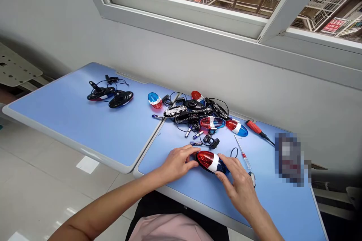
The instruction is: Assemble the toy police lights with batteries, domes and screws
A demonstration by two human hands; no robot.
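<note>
A siren light with a red, white and blue cover on a dark base is on the blue table in front of me. My left hand has its thumb and fingers at the red end. My right hand grips the blue end, its fingers over the top and the thumb on the near side. Just beyond the light are a black clamp bracket and a battery. A black ring and a thin screwdriver are to the right.
Behind, a pile of opened black housings, wires and loose covers spans the table joint. A red-handled tool lies right of it, near a blurred-out object. Black units sit on the left table, and a wall with windows rises behind.
</note>
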